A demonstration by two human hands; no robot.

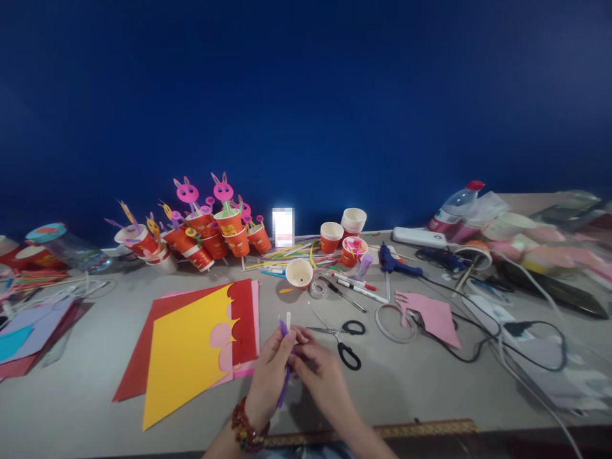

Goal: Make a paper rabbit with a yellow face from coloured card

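Observation:
My left hand (pixel 268 373) and my right hand (pixel 319 370) meet just above the grey table's near edge. Together they pinch a thin purple strip (pixel 284 357) and a short white stick (pixel 288 319) that pokes up between the fingertips. A red bead bracelet (pixel 245 430) circles my left wrist. Black-handled scissors (pixel 342 338) lie open on the table just right of my hands. A stack of yellow, red and pink paper sheets (pixel 191 344) lies just left of them.
Decorated red paper cups with pink bunny heads (pixel 210 233) stand at the back left. Loose cups (pixel 299 273), coloured straws, markers, a blue glue gun (pixel 396 264), a tape roll, pink cut paper (pixel 433 315), cables and a bottle (pixel 454 207) crowd the right.

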